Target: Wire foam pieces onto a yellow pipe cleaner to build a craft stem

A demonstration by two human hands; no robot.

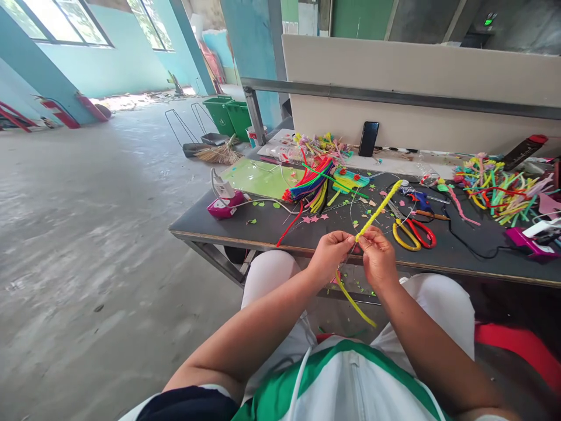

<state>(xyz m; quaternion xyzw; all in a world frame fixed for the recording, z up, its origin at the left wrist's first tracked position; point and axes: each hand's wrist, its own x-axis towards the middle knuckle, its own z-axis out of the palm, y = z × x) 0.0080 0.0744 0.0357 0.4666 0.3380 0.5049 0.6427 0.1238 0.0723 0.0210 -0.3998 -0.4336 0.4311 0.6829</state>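
A yellow pipe cleaner (380, 209), thick and twisted-looking along its length, slants up and away from my fingertips over the table's front edge. My left hand (329, 256) pinches its lower end between thumb and fingers. Close beside it, my right hand (378, 257) is closed on the same end. Below the hands dangles a thinner yellow strand (357, 307); where it joins is hidden by my fingers. Scissors with red and yellow handles (407, 235) lie just beyond my right hand. A bundle of multicoloured pipe cleaners (310, 184) rests on the table further left.
The dark table (258, 225) carries scattered green and pink foam scraps. Magenta-based devices (225, 204) with cords stand at both ends. A phone (369, 139) leans against the back panel. At right is a heap of pipe-cleaner pieces (499, 187) near a dark bottle (523, 152).
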